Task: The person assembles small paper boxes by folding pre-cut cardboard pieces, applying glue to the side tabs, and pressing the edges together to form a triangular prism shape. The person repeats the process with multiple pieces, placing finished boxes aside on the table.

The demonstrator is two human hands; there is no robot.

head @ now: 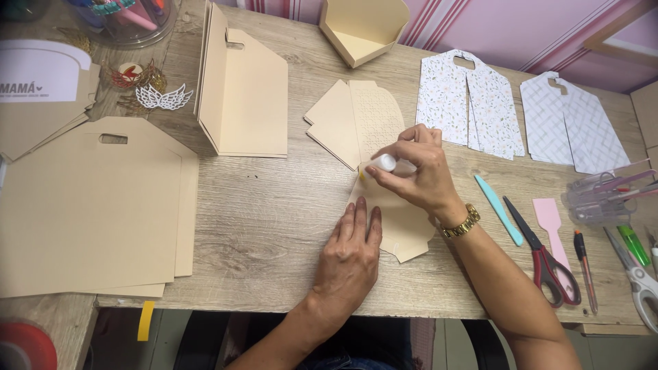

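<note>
Cardstock stacks [89, 205] in tan lie well to the left of the left hand [349, 257], which presses flat, fingers together, on the near edge of a tan die-cut card piece [404, 229]. Just above it, the right hand [418, 171] is clamped around a white glue bottle [385, 163], its tip touching that piece's upper left edge. Right of this hand lie a teal folding tool [499, 210] and red-handled scissors [548, 264].

- Big tan card stack [89, 212] near left of me.
- Folded tan box [243, 89] far centre-left.
- Patterned cutouts [469, 103] far right.
- Red-handled scissors [548, 264], pink spatula [550, 223] & teal stick [499, 209] near right.
</note>
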